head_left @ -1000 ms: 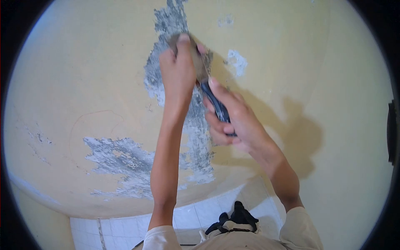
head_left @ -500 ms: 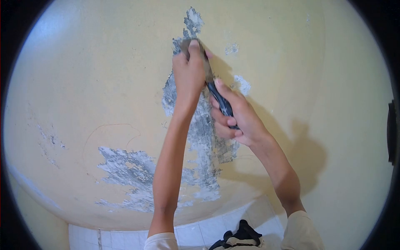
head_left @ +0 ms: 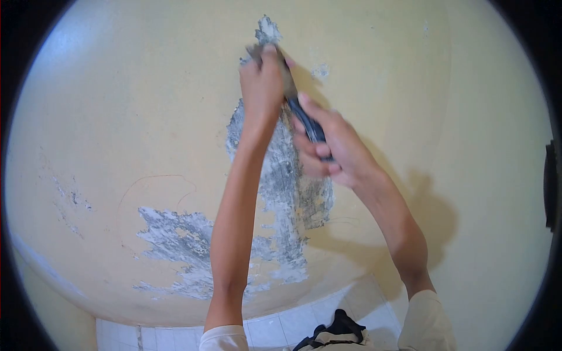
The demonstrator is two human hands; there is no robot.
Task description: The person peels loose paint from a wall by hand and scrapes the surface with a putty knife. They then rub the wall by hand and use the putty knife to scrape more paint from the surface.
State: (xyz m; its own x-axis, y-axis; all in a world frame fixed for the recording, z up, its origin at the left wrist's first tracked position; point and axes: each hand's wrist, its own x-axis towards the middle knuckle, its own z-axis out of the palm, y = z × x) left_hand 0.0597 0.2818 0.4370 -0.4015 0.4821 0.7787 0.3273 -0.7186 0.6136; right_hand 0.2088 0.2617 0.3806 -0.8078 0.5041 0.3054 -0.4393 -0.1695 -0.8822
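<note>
A scraper with a dark handle (head_left: 308, 121) and a flat metal blade lies slantwise against the yellowish wall (head_left: 146, 117). Near its upper end, my left hand (head_left: 261, 85) grips the blade, thumb on top. My right hand (head_left: 336, 143) is wrapped round the handle lower down on the right. The blade's tip touches the wall just under a small bare patch (head_left: 268, 29). Below my left hand, a large grey patch of exposed wall (head_left: 284, 175) runs downward, partly behind my left forearm.
Another grey, peeled patch (head_left: 175, 237) spreads at the lower left of the wall. White floor tiles (head_left: 266, 330) show at the bottom, with a black object (head_left: 339, 324) over them. Something dark (head_left: 549, 187) stands at the right edge.
Both hands and the scraper have moved a little upward along the wall, toward the small bare patch. Both grips look the same as before.
</note>
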